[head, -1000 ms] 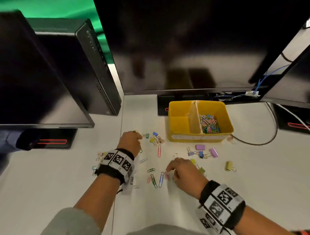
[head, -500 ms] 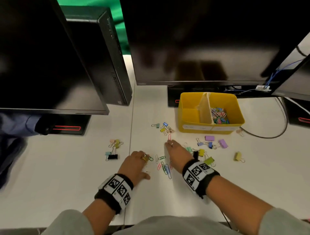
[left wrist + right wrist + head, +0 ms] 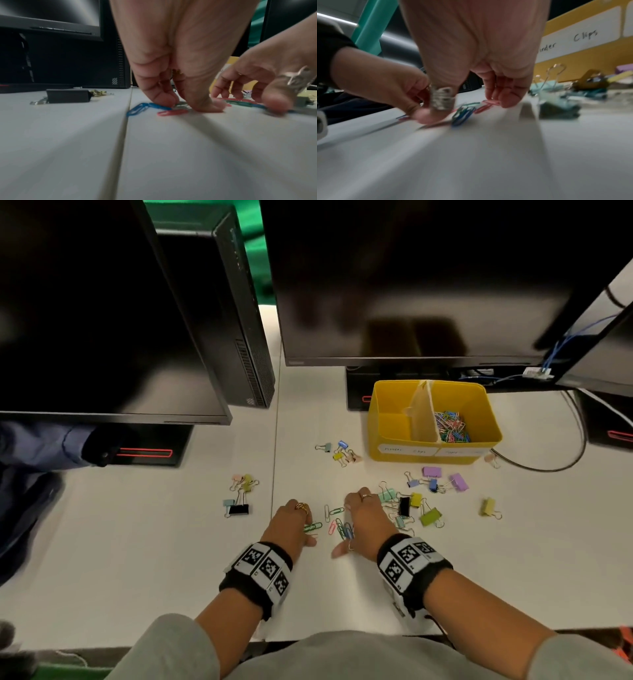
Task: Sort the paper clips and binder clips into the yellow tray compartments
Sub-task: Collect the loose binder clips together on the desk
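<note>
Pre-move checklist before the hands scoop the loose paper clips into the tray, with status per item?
1. Paper-clip compartment reachable: ok. The yellow tray is open-topped and its right side already holds paper clips.
2. Loose paper clips gathered between both hands: ok.
3. Left hand on clips: ok. Its fingertips press a blue clip on the table.
4. Right hand has a secure grip: cannot tell, the right wrist view is blurred.
5. Binder clips kept out of the scoop: not ok, several lie right beside the right hand.
</note>
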{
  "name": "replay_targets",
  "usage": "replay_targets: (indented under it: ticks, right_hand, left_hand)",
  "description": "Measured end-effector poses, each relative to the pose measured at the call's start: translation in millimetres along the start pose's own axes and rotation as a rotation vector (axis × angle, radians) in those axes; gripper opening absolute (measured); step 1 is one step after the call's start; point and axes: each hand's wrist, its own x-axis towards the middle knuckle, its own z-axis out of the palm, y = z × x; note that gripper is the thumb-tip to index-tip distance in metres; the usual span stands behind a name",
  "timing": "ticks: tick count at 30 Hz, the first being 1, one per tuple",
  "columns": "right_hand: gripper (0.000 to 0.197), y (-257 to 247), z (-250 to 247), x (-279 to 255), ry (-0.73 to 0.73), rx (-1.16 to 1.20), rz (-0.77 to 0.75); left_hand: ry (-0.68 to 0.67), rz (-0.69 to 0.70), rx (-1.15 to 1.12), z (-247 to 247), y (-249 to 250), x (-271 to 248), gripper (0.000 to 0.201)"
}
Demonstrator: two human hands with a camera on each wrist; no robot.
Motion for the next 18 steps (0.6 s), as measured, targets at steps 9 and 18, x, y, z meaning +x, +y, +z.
replay_targets:
  ticks: [9, 18]
  right_hand:
    - [0.033, -2.0, 8.8, 7.3, 0.096, -0.075, -0.056]
    - [0.038, -2.4, -2.6, 8.0, 0.061, -0.103, -0.058]
  left_hand:
    - [-0.018, -0.059, 0.118, 3.2, 11.7, 0.4, 0.028]
    - [0.206, -0.246, -0.624, -5.0, 2.8, 9.5, 0.014]
